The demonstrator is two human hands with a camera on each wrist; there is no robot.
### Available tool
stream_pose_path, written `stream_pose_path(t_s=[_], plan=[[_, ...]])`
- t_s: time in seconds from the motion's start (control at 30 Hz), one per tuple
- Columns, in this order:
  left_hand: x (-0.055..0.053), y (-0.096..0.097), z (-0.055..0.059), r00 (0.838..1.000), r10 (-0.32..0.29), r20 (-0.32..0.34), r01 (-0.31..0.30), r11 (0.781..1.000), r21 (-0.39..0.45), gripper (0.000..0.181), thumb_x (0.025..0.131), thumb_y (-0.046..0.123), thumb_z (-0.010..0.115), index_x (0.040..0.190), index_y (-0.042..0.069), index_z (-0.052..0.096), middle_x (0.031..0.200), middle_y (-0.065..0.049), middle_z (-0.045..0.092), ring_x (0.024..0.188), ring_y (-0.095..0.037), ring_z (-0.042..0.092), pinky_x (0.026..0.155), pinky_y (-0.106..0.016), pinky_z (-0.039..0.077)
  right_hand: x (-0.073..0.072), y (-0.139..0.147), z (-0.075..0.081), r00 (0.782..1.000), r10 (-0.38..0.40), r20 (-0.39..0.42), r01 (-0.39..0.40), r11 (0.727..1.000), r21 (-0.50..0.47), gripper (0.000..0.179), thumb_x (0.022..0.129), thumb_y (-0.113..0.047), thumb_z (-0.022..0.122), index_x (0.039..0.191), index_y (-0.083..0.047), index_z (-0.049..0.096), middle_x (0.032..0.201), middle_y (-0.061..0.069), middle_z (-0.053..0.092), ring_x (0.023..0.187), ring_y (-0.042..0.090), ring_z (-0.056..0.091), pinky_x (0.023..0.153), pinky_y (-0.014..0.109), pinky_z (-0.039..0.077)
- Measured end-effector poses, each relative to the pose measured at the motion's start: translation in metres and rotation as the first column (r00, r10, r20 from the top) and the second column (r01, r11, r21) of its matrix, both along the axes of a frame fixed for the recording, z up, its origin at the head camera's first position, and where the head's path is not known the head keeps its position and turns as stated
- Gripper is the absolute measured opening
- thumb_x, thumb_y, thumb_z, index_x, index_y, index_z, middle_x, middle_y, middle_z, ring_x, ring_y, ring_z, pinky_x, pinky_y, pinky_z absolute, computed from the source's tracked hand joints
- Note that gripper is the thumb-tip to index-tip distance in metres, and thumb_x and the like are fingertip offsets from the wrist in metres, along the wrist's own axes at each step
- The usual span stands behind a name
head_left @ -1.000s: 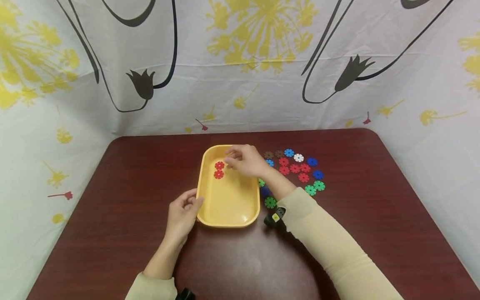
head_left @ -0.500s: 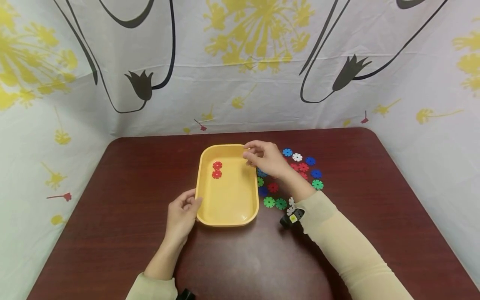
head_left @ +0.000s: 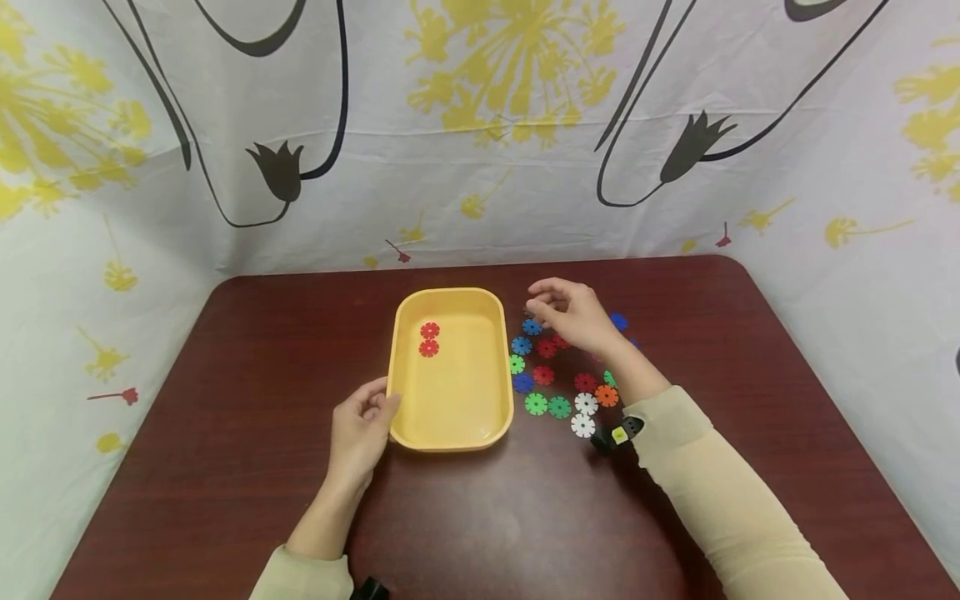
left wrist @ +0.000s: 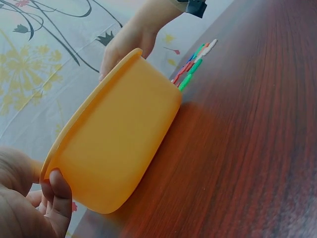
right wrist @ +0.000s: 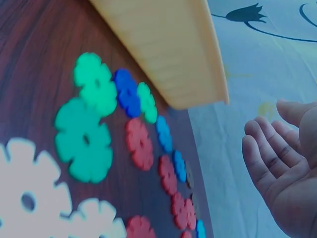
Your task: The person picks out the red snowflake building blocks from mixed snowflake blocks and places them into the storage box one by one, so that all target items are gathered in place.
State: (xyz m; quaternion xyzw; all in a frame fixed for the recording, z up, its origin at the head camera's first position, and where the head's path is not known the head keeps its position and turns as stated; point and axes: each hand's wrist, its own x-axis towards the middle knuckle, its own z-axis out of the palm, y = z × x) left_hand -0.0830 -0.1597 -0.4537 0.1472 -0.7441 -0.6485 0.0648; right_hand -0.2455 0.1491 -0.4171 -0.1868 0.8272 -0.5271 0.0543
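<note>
A yellow plastic tray (head_left: 450, 417) stands on the table, two red notched discs (head_left: 429, 339) lying in its upper left part. My left hand (head_left: 362, 427) pinches the tray's left rim between thumb and fingers; the left wrist view shows its fingertips (left wrist: 60, 191) against the outer wall. My right hand (head_left: 573, 315) hovers over the loose discs right of the tray, holding nothing, its fingers loosely bent, as the right wrist view also shows. Beneath and around it lie red, blue, green, white and orange discs; some are hidden by the hand and forearm.
The dark red-brown table (head_left: 247, 400) extends on both sides of the tray. Behind it hangs a white cloth (head_left: 480, 225) with yellow and grey flower prints. Two white discs (head_left: 584, 415) lie near the right wrist's black camera (head_left: 617, 437).
My right hand has moved right, from over the tray to above the loose discs. The left hand keeps its hold on the tray, and the two red discs stay inside.
</note>
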Motion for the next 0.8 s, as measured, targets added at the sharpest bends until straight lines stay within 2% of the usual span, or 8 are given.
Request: stream_pose_path(t_s=[0.17,0.4,0.5,0.8], plan=[[0.0,0.0,0.0,1.0,-0.004,-0.004,0.004,1.0,0.004,0.032,0.096,0.009,0.067,0.126,-0.002,0.066,0.087,-0.007,0.055,0.064,-0.011,0.053,0.049,-0.019,0.045,0.002,0.01,-0.008,1.0,0.007,-0.013,-0.006,0.998,0.062,0.036,0.102,-0.023,0.064,0.129,0.001,0.06,0.11,0.024,0.068,0.092,0.041,0.068,0.077,0.056,0.058],[0.001,0.0,-0.001,1.0,-0.008,-0.011,0.008,1.0,0.011,0.031,0.097,0.008,0.066,0.126,-0.002,0.066,0.088,-0.008,0.054,0.063,-0.009,0.052,0.049,-0.018,0.044,0.005,0.02,-0.021,0.994,0.024,-0.105,-0.002,0.977,0.212,0.033,0.099,-0.021,0.068,0.124,0.0,0.065,0.101,0.01,0.071,0.083,0.025,0.066,0.068,0.036,0.054],[0.001,0.0,-0.001,1.0,-0.004,-0.009,0.004,1.0,0.007,0.031,0.097,0.008,0.066,0.126,-0.002,0.066,0.088,-0.008,0.055,0.064,-0.01,0.053,0.05,-0.019,0.045,0.005,0.023,-0.025,0.992,0.044,-0.119,-0.014,0.97,0.243,0.031,0.099,-0.02,0.069,0.123,0.0,0.066,0.1,0.008,0.071,0.083,0.021,0.065,0.068,0.035,0.053],[0.001,0.0,-0.001,1.0,-0.006,-0.001,0.006,1.0,0.01,0.032,0.097,0.009,0.067,0.127,-0.002,0.065,0.088,-0.007,0.055,0.061,-0.008,0.052,0.049,-0.019,0.044,0.004,0.029,-0.038,0.994,0.051,-0.093,-0.021,0.954,0.3,0.031,0.098,-0.022,0.07,0.122,-0.003,0.068,0.102,0.007,0.07,0.082,0.021,0.061,0.067,0.037,0.052]])
